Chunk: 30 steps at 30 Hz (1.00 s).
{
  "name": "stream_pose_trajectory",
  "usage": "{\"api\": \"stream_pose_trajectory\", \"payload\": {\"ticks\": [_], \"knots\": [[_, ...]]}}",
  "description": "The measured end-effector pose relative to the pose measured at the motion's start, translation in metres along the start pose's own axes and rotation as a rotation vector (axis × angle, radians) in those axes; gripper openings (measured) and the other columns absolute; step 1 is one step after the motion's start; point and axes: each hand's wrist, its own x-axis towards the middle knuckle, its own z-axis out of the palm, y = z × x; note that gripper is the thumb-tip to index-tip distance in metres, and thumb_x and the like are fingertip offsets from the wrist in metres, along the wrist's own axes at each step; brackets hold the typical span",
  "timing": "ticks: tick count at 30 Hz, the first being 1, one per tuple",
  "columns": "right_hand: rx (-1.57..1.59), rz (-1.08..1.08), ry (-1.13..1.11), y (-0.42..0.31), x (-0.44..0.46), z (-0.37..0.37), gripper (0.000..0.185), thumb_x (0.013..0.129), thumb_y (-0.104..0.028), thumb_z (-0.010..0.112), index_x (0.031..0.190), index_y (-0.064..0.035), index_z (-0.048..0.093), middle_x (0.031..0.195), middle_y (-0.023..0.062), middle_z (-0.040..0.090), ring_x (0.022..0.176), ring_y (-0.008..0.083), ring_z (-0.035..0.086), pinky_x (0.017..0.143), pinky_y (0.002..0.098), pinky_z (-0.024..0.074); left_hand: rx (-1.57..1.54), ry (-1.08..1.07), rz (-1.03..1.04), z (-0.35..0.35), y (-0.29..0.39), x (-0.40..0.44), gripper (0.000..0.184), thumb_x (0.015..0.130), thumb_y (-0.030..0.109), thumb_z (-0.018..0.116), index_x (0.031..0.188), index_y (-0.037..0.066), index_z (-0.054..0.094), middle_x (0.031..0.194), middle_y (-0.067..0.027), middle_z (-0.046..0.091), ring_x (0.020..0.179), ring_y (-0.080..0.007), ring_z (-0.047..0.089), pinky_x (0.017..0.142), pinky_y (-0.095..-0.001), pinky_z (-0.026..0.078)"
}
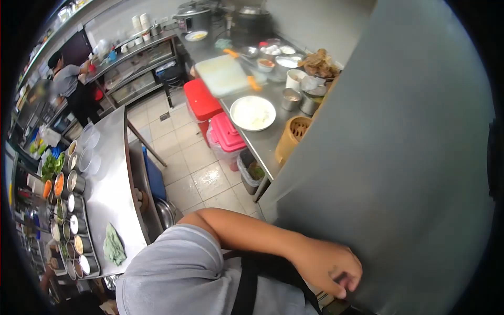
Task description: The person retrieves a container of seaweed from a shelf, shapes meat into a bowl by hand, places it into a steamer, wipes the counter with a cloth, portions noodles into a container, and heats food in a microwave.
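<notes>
My left arm reaches across the bottom of the view, and my left hand (pixel 333 270) is at the lower right. Its fingers are curled in, thumb near the fingertips. Whatever they hold, if anything, is hidden. Right beside the hand rises a large grey metal panel (pixel 399 157) that fills the right side; I cannot tell whether the hand touches it. My right hand is out of view.
Left stands a steel table (pixel 107 173) with ingredient tins and a green cloth (pixel 114 245). A counter beyond holds a white plate (pixel 253 113), a cutting board (pixel 226 76) and a bamboo steamer (pixel 294 136). Bins (pixel 202 100) line the floor. A co-worker (pixel 71 86) stands far left.
</notes>
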Motion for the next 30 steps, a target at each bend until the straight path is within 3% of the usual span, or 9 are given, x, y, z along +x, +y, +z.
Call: {"api": "stream_pose_trajectory", "payload": {"ticks": [8, 13, 16, 20, 23, 24, 25, 27, 30], "knots": [[-0.069, -0.131, -0.039, -0.046, 0.005, -0.010, 0.037, 0.086, -0.038, 0.060, 0.078, -0.0030, 0.065, 0.076, 0.0149, 0.064, 0.071, 0.0277, 0.059, 0.066, 0.0423, 0.0466, 0.049, 0.452, -0.375, -0.064, -0.004, -0.154, 0.029, 0.088, 0.026, 0.068, 0.107, 0.004, 0.062, 0.090, -0.0045, 0.060, 0.074, -0.0120, 0.055, 0.061, -0.0286, 0.046], [-0.134, -0.257, -0.197, -0.147, -0.038, 0.011, 0.039, 0.087, -0.040, 0.058, 0.079, -0.0030, 0.066, 0.078, 0.0171, 0.065, 0.073, 0.0294, 0.060, 0.068, 0.0432, 0.0475, 0.099, 0.757, -0.456, -0.114, 0.010, -0.282, 0.025, 0.090, 0.022, 0.068, 0.109, 0.006, 0.063, 0.089, -0.0017, 0.062, 0.073, -0.0096, 0.054, 0.063, -0.0254, 0.045], [-0.297, -0.315, -0.530, -0.243, -0.083, 0.046, 0.040, 0.087, -0.041, 0.056, 0.079, -0.0030, 0.066, 0.079, 0.0185, 0.065, 0.074, 0.0304, 0.062, 0.069, 0.0437, 0.0481, 0.102, 0.903, -0.531, -0.146, 0.048, -0.369, 0.023, 0.090, 0.020, 0.068, 0.108, 0.006, 0.064, 0.090, 0.0015, 0.063, 0.072, -0.0067, 0.052, 0.061, -0.0233, 0.043], [-0.890, -0.542, -1.158, -0.423, -0.132, 0.086, 0.041, 0.088, -0.042, 0.055, 0.080, -0.0030, 0.066, 0.080, 0.0203, 0.065, 0.075, 0.0318, 0.063, 0.070, 0.0444, 0.0488, 0.131, 1.242, -0.539, -0.169, 0.078, -0.475, 0.022, 0.089, 0.019, 0.069, 0.105, 0.005, 0.065, 0.085, 0.0028, 0.060, 0.069, -0.0046, 0.049, 0.062, -0.0199, 0.039], [-0.194, -1.213, -0.832, -0.570, -0.163, 0.065, 0.040, 0.089, -0.042, 0.056, 0.085, -0.0035, 0.067, 0.083, 0.0127, 0.069, 0.076, 0.0277, 0.065, 0.070, 0.0430, 0.0501, -0.006, 1.397, -0.650, -0.188, 0.109, -0.529, 0.020, 0.089, 0.017, 0.069, 0.104, 0.004, 0.065, 0.084, 0.0049, 0.059, 0.069, -0.0027, 0.048, 0.063, -0.0187, 0.039], [0.055, -1.216, -0.720, -0.631, -0.191, 0.031, 0.038, 0.085, -0.038, 0.062, 0.107, -0.0063, 0.063, 0.088, 0.0180, 0.067, 0.083, 0.0346, 0.065, 0.072, 0.0411, 0.0512, -0.005, 1.383, -0.660, -0.194, 0.118, -0.541, 0.020, 0.089, 0.017, 0.069, 0.104, 0.004, 0.065, 0.084, 0.0049, 0.059, 0.069, -0.0027, 0.048, 0.063, -0.0187, 0.039], [0.349, -1.086, -0.693, -0.680, -0.218, 0.004, 0.037, 0.083, -0.031, 0.066, 0.109, -0.0052, 0.060, 0.085, 0.0170, 0.066, 0.080, 0.0340, 0.065, 0.071, 0.0416, 0.0510, 0.037, 1.426, -0.651, -0.201, 0.129, -0.550, 0.020, 0.089, 0.016, 0.069, 0.104, 0.003, 0.065, 0.084, 0.0052, 0.059, 0.070, -0.0021, 0.048, 0.063, -0.0187, 0.039], [0.336, -1.222, -0.407, -0.753, -0.237, -0.018, 0.036, 0.080, -0.024, 0.071, 0.108, -0.0037, 0.060, 0.089, 0.0160, 0.065, 0.081, 0.0318, 0.064, 0.073, 0.0422, 0.0505, 0.070, 1.493, -0.615, -0.213, 0.143, -0.567, 0.018, 0.089, 0.013, 0.068, 0.103, 0.003, 0.065, 0.085, 0.0042, 0.060, 0.073, -0.0027, 0.050, 0.065, -0.0192, 0.040], [0.340, -1.345, -0.292, -0.827, -0.234, -0.009, 0.037, 0.078, -0.022, 0.072, 0.107, -0.0017, 0.060, 0.089, 0.0172, 0.063, 0.086, 0.0354, 0.063, 0.076, 0.0438, 0.0492, 0.091, 1.578, -0.631, -0.227, 0.152, -0.594, 0.017, 0.089, 0.011, 0.068, 0.104, 0.002, 0.065, 0.086, 0.0030, 0.061, 0.077, -0.0042, 0.053, 0.068, -0.0200, 0.042]]}}
